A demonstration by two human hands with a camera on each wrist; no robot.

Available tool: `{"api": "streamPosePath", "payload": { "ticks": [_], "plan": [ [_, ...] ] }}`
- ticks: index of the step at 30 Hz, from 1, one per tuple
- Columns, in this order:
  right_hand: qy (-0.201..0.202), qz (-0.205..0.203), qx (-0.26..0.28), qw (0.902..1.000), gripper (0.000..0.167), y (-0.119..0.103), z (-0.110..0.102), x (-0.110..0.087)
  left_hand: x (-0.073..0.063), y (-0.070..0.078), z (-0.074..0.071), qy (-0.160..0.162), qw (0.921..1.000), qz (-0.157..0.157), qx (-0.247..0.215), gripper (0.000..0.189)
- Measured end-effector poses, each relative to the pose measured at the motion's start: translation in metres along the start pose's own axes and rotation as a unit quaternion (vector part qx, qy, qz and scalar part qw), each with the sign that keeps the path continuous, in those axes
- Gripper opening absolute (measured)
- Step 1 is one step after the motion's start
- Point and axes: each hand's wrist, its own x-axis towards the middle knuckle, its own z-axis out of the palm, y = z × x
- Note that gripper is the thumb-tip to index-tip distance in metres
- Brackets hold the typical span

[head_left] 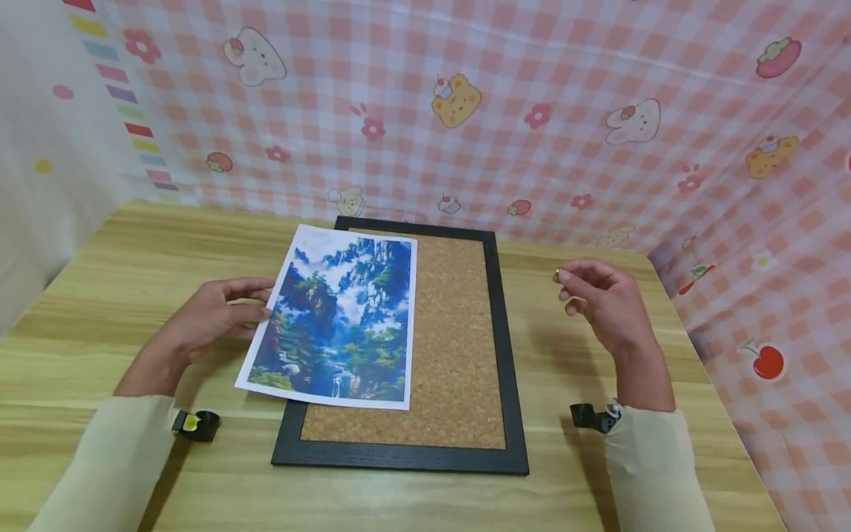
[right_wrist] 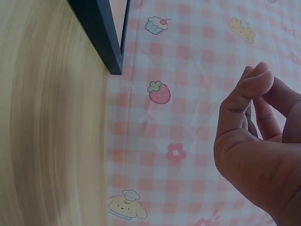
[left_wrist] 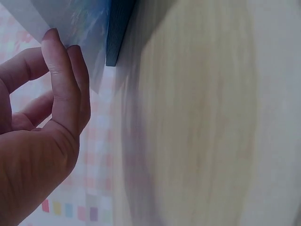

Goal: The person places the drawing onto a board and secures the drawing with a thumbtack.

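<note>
A printed landscape picture (head_left: pixel 342 325) of blue mountains, mist and trees lies over the left part of a black-framed cork board (head_left: pixel 459 355). My left hand (head_left: pixel 216 314) pinches the sheet's left edge between thumb and fingers. From the left wrist view, the fingers (left_wrist: pixel 61 75) hold the pale sheet (left_wrist: pixel 80 28) beside the frame's corner. To the right of the board, my right hand (head_left: pixel 605 299) is raised above the table. Its thumb and forefinger pinch a small shiny metallic piece (head_left: pixel 557 274), too small to identify; in the right wrist view the fingertips hide it.
The board rests on a wood-grain table (head_left: pixel 133 251). Behind and to the right hangs a pink checked cloth (head_left: pixel 399 89) with cartoon prints. Each wrist wears a black strap, such as the left strap (head_left: pixel 199 426).
</note>
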Motion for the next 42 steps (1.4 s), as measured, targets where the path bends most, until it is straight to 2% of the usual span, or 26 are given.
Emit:
{"api": "streamPosePath", "payload": {
  "ticks": [14,24,42],
  "plan": [
    [-0.001,-0.008,-0.003,1.0,0.015,-0.002,0.004,0.003,0.005,0.007,0.007,0.003,0.9995,-0.006,0.03,0.059],
    [0.009,-0.041,0.035,0.9985,0.009,-0.002,0.011,0.009,0.011,0.01,0.016,-0.008,0.9993,0.0,0.036,0.06],
    [0.001,-0.033,0.089,0.9955,0.007,-0.007,0.022,0.01,0.019,0.011,0.034,-0.028,0.9992,-0.008,0.027,0.064]
  ]
}}
